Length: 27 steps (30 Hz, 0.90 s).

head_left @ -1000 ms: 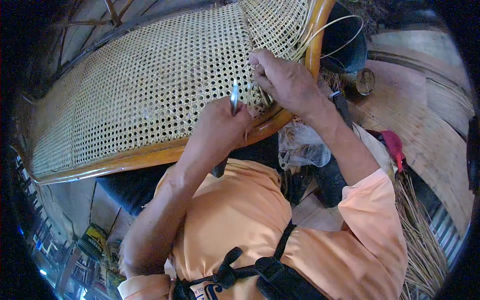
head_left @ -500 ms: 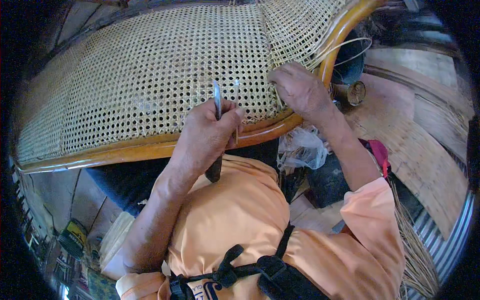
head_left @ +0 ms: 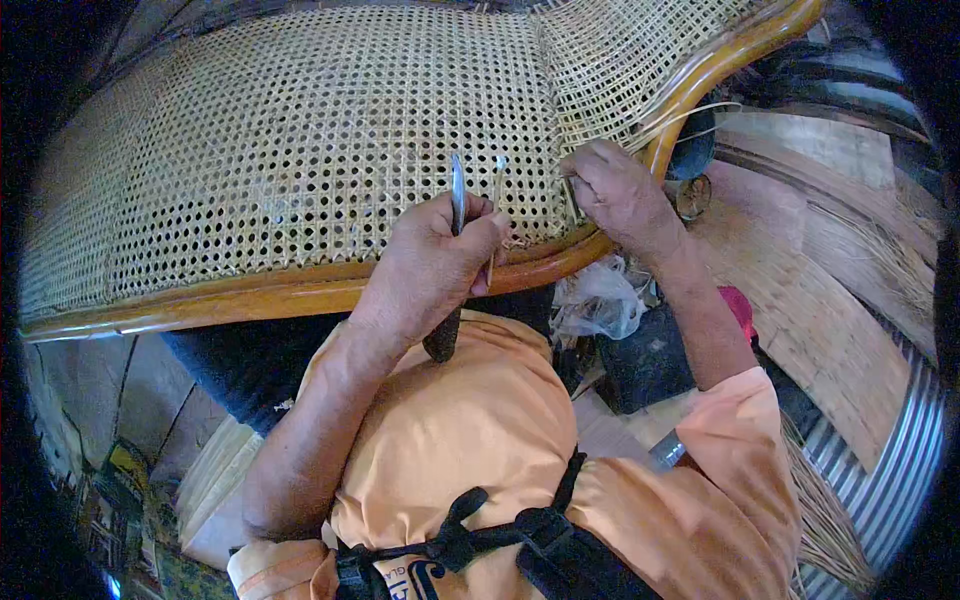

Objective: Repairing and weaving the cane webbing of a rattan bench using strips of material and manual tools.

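A woven cane panel (head_left: 330, 130) stretches across a curved, varnished wooden frame (head_left: 250, 298) in front of me. My left hand (head_left: 440, 245) is closed round a knife, its shiny blade (head_left: 458, 182) pointing up and its dark handle (head_left: 441, 338) showing below the palm. The same fingers pinch a thin, pale-tipped rod (head_left: 499, 182), whose exact kind is unclear. My right hand (head_left: 622, 195) is closed at the panel's right side, beside the seam close to the frame's bend. Whatever its fingertips grip is hidden, probably cane at the weave.
Loose cane strands (head_left: 690, 118) stick out past the frame at the right. Below the bend lies a clear plastic bag (head_left: 603, 300). Wooden boards (head_left: 830, 330), corrugated metal sheet (head_left: 890, 420) and a bundle of long cane strips (head_left: 825, 500) lie on the right.
The panel and both hands sit slightly farther right in the picture. My right fingers look more curled at the weave; my left hand keeps its hold on the knife and rod.
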Motion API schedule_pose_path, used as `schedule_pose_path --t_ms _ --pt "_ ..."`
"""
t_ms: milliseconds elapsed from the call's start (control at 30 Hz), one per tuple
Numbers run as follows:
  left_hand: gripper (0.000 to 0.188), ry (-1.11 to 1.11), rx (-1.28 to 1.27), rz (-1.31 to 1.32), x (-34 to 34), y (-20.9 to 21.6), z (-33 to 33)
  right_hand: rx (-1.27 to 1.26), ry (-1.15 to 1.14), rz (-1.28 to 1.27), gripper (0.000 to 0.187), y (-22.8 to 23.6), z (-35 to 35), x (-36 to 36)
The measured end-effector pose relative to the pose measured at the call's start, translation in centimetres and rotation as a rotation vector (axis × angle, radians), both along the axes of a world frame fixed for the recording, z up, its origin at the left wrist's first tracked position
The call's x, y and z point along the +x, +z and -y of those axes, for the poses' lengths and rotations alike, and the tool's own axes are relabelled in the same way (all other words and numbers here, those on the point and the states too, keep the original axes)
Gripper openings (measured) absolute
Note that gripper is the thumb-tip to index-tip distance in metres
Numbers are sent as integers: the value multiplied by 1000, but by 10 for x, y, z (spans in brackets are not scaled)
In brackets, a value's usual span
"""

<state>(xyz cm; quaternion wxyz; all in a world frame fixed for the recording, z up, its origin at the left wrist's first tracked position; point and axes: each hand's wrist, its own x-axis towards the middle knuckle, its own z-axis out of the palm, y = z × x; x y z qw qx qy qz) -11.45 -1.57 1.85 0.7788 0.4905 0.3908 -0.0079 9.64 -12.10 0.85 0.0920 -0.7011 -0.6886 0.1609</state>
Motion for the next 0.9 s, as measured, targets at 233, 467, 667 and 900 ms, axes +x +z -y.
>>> schedule_pose_path --t_ms 233,467,667,900 --pt "24 -14 -49 40 -2 -1 -4 -45 60 81 13 2 -4 -2" --pt "23 23 -140 85 -4 -3 -7 -152 -153 -195 20 0 -8 14" --pt "21 6 -207 93 -8 -5 -12 -343 -152 -90 18 2 -23 11" --pt "20 -8 -223 95 -7 -11 -13 -460 -72 101 16 0 -36 7"
